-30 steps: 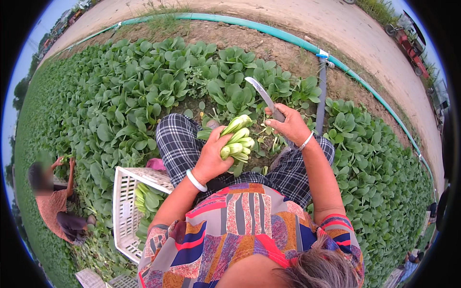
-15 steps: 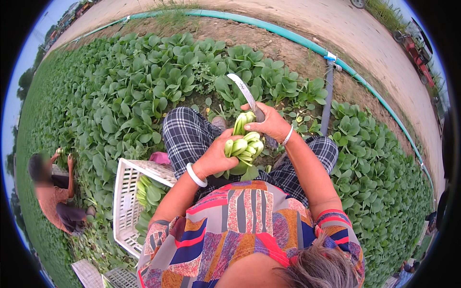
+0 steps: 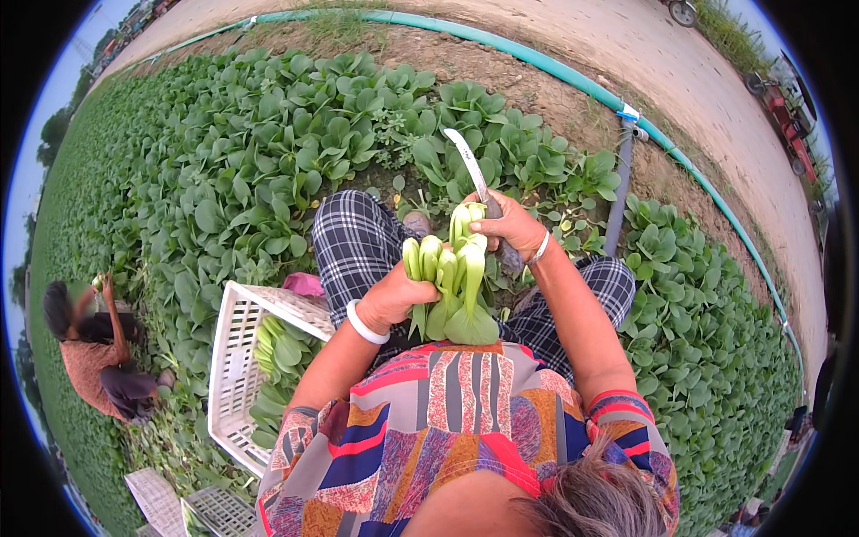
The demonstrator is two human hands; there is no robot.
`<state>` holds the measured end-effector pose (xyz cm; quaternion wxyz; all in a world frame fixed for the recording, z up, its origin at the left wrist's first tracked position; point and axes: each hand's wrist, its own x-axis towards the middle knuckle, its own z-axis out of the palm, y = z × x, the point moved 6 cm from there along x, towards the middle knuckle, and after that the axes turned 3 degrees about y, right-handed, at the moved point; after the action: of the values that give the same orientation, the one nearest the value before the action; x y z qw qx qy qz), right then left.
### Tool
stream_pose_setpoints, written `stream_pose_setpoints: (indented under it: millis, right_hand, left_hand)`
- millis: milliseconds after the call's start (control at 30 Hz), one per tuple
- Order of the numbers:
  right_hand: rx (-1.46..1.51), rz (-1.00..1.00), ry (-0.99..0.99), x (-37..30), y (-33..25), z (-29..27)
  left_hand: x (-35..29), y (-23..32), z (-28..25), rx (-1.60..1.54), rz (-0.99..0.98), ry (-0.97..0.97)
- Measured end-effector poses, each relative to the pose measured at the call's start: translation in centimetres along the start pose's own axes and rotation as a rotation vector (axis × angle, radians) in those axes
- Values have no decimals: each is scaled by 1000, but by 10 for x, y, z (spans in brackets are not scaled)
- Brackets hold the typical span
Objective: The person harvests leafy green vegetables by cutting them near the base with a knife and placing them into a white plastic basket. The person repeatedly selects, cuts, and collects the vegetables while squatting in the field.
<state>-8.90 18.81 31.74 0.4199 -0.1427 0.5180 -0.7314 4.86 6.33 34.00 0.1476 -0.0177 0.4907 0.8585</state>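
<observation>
My left hand (image 3: 398, 295) is closed round a bunch of bok choy (image 3: 437, 261), pale stalk ends up and green leaves hanging toward my lap. In my right hand (image 3: 514, 224) is a sickle (image 3: 464, 159), its curved blade pointing up and away from me. The same hand's thumb presses against a bok choy head (image 3: 465, 217) close to the bunch; whether the fingers wrap it too is hidden. Both hands are close together above my lap, between my knees in checked trousers (image 3: 353, 242).
A white plastic crate (image 3: 234, 358) with cut bok choy stands at my left, a pink item (image 3: 304, 285) beside it. Leafy rows (image 3: 259, 152) surround me. Beyond run a teal hose (image 3: 501, 46) and a grey pipe (image 3: 619, 188). Another person (image 3: 94, 358) crouches far left.
The bunch in my left hand has tipped more upright, with its leaves now spread below. My right hand has shifted slightly right with the sickle, whose blade stands a little higher.
</observation>
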Motion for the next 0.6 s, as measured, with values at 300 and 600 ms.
stream_pose_setpoints:
  millis: [300, 600]
  right_hand:
    - [-27, -47, 51, -19, -19, 12]
    - [-194, 0, 49, -17, -3, 64]
  left_hand:
    - [-4, 9, -27, -191, 13, 159]
    - [-22, -7, -18, -144, 111, 65]
